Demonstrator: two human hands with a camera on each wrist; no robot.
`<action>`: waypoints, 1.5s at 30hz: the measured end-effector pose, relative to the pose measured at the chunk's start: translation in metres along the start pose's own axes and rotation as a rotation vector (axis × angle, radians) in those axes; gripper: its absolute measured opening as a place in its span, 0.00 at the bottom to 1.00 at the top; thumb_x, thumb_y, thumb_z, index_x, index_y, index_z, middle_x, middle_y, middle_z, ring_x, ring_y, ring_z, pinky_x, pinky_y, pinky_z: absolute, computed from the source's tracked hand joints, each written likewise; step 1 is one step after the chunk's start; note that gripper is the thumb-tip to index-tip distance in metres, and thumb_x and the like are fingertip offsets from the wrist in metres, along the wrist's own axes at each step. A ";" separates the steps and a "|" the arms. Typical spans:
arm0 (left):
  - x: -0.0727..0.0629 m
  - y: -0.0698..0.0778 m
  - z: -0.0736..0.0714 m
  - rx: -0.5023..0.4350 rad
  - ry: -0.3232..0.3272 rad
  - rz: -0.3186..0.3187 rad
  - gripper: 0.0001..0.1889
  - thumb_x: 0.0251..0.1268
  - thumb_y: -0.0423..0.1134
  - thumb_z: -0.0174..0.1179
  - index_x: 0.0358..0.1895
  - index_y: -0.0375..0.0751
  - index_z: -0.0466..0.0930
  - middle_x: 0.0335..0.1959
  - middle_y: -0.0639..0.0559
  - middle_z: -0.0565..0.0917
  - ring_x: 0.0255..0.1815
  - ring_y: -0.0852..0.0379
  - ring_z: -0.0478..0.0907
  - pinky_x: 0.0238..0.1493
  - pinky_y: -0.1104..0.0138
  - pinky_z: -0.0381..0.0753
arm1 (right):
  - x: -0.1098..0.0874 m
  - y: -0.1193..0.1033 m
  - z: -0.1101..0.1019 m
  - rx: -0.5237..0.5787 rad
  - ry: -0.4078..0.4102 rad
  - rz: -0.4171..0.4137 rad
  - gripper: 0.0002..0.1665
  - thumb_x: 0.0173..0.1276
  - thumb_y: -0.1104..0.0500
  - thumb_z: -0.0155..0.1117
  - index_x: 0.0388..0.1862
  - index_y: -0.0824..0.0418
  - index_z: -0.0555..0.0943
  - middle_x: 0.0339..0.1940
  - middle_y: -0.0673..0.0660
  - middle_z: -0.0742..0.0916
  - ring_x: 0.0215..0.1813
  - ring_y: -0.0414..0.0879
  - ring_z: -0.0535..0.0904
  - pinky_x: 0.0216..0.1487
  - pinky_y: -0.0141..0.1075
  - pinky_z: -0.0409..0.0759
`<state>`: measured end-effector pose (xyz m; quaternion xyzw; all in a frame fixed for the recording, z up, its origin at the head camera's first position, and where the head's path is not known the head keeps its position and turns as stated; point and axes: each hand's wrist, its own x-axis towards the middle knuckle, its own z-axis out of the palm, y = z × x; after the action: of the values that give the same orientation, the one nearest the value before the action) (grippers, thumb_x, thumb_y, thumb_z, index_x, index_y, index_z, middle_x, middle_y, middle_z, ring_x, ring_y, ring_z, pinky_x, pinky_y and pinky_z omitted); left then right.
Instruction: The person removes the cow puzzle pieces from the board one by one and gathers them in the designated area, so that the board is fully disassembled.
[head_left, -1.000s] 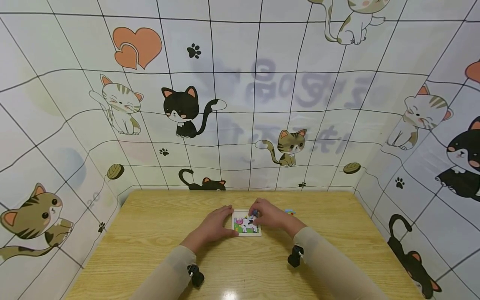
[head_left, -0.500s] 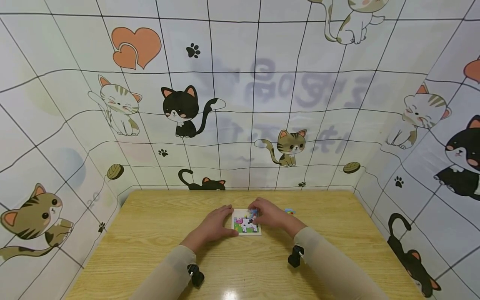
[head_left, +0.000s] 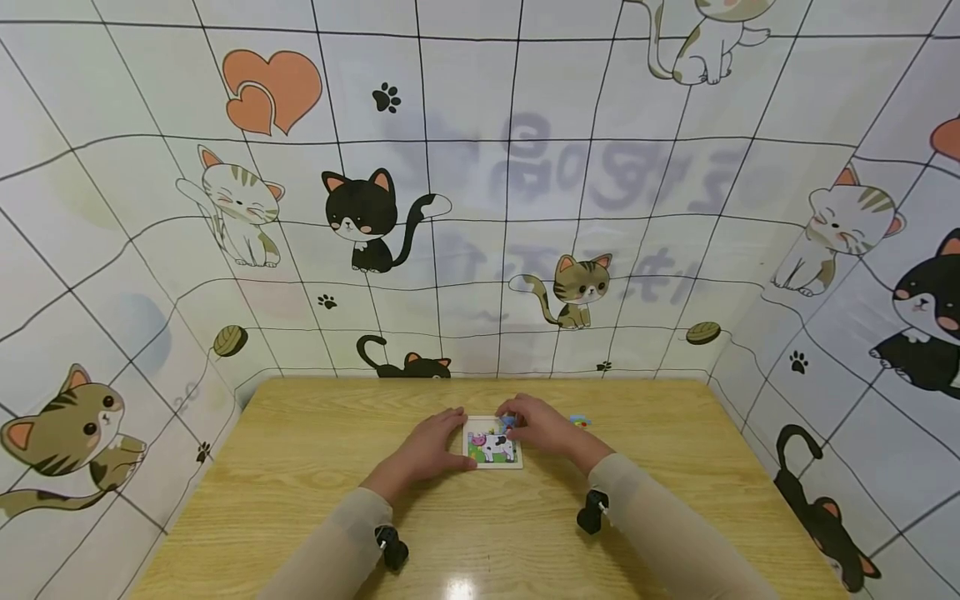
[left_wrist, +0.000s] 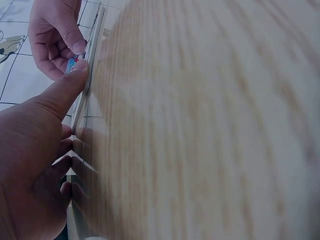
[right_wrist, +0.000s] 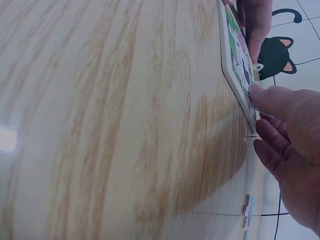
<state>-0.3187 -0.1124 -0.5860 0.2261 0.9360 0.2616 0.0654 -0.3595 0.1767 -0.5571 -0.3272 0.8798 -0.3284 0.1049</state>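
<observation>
A small framed jigsaw puzzle with a pink-faced, black-and-white cow lies flat on the wooden table. My left hand holds the frame along its left side, thumb at the near corner and fingers at the far one. Over the upper right corner, my right hand pinches a blue puzzle piece between thumb and fingers. The right wrist view has the right thumb low against the board; much of the piece is hidden there. Pale space shows in the frame's upper left part.
A loose blue puzzle piece with red and yellow spots lies right of the right hand, also visible low in the right wrist view as a small piece. Cat-printed cloth walls the table at the back and sides.
The right hand's fingers have shifted slightly at the upper right corner, turning and lowering the blue piece so more of it shows. The left hand stays in place on the frame.
</observation>
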 end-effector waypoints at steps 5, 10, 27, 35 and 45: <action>0.000 0.000 -0.001 0.004 0.004 0.001 0.52 0.66 0.65 0.77 0.84 0.38 0.69 0.87 0.44 0.66 0.89 0.40 0.59 0.86 0.41 0.60 | 0.002 0.000 0.000 -0.009 -0.005 0.009 0.21 0.80 0.63 0.72 0.69 0.60 0.83 0.50 0.56 0.84 0.47 0.46 0.81 0.51 0.47 0.83; 0.000 0.001 -0.002 -0.004 0.005 0.001 0.51 0.66 0.65 0.77 0.84 0.39 0.69 0.87 0.44 0.66 0.89 0.40 0.59 0.86 0.41 0.60 | 0.003 0.000 0.000 -0.038 -0.004 0.003 0.21 0.80 0.64 0.73 0.68 0.59 0.83 0.51 0.56 0.83 0.47 0.45 0.80 0.51 0.46 0.83; -0.002 0.005 -0.004 -0.013 -0.001 -0.008 0.50 0.67 0.64 0.77 0.84 0.39 0.69 0.88 0.45 0.66 0.89 0.40 0.58 0.86 0.41 0.59 | -0.001 0.002 -0.001 -0.044 0.005 0.016 0.23 0.81 0.63 0.72 0.71 0.62 0.85 0.49 0.53 0.83 0.46 0.43 0.80 0.50 0.44 0.83; -0.003 0.006 -0.004 -0.014 0.001 -0.011 0.51 0.67 0.64 0.77 0.84 0.39 0.69 0.87 0.45 0.66 0.89 0.40 0.58 0.86 0.40 0.59 | -0.001 0.000 -0.004 -0.115 -0.008 0.018 0.22 0.81 0.62 0.72 0.70 0.65 0.85 0.49 0.54 0.86 0.43 0.41 0.79 0.47 0.41 0.82; -0.003 0.005 -0.003 -0.020 0.005 -0.007 0.51 0.67 0.64 0.77 0.84 0.38 0.69 0.87 0.44 0.66 0.89 0.39 0.58 0.86 0.41 0.59 | -0.003 0.002 -0.001 -0.171 0.038 -0.029 0.20 0.80 0.60 0.73 0.67 0.65 0.86 0.52 0.56 0.83 0.46 0.43 0.81 0.49 0.42 0.86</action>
<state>-0.3151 -0.1118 -0.5808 0.2214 0.9344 0.2711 0.0662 -0.3590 0.1804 -0.5573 -0.3412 0.9018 -0.2596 0.0549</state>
